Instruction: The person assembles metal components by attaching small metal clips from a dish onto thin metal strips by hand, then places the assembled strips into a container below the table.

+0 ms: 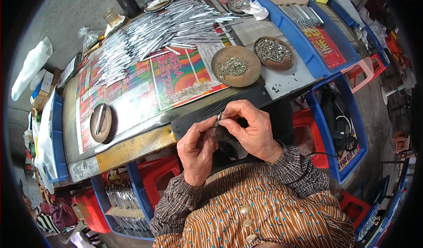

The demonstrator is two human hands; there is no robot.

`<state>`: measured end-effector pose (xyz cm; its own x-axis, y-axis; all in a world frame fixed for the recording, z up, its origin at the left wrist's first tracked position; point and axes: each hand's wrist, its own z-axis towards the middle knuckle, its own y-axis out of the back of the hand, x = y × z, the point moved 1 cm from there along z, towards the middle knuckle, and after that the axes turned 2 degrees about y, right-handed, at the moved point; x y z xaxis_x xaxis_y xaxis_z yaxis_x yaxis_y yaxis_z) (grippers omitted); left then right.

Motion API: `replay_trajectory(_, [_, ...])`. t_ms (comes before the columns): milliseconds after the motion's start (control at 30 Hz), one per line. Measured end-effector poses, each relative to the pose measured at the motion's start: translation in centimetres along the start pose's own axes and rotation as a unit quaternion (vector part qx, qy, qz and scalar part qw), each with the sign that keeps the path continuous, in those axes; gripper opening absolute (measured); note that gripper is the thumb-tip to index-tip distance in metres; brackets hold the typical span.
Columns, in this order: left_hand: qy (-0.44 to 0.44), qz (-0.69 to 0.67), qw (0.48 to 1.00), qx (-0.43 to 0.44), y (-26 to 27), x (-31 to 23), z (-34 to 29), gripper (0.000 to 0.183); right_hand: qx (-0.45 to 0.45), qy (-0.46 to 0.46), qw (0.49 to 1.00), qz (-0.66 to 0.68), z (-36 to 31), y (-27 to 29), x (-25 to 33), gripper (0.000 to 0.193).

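Note:
Close to the table's front edge, my left hand (197, 151) and my right hand (254, 131) meet fingertip to fingertip. Both pinch a small, thin metal piece (218, 116), and its exact kind is too small to make out. Just beyond my right hand is a round wooden dish (249, 75) of tiny brass-coloured parts. A second wooden dish (285, 66) beside it holds small silvery metal parts. Farther back, slim silver metal strips (150, 30) lie in a wide heap. At the left, a small wooden dish (107, 132) carries a silver pen-like piece (100, 118).
Printed cardboard sheets (176, 78) cover part of the table. A long blue tray (293, 39) with bundled metal pieces stands at the right. Below the edge are blue crates (362, 157) and red stools (310, 135). A dark cylinder (124, 0) stands at the back.

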<state>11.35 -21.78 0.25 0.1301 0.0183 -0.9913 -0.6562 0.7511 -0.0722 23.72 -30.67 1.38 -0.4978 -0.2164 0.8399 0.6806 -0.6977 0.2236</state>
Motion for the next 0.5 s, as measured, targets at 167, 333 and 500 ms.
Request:
replay_trajectory(167, [-0.019,-0.006,1.0,-0.002,-0.33,0.27,0.05,0.02,0.002,-0.015,1.0,0.022,0.04,0.11,0.1,0.02])
replay_trajectory(333, [-0.012,0.0,1.0,0.001,-0.53,0.08,0.03,0.02,0.0,-0.095,0.99,0.102,0.21,0.21,-0.35,0.018])
replay_trajectory(500, [-0.052,0.073,0.996,-0.009,-0.96,-0.18,0.08,0.024,0.063,-0.144,0.977,0.146,0.53,0.88,0.02,0.016])
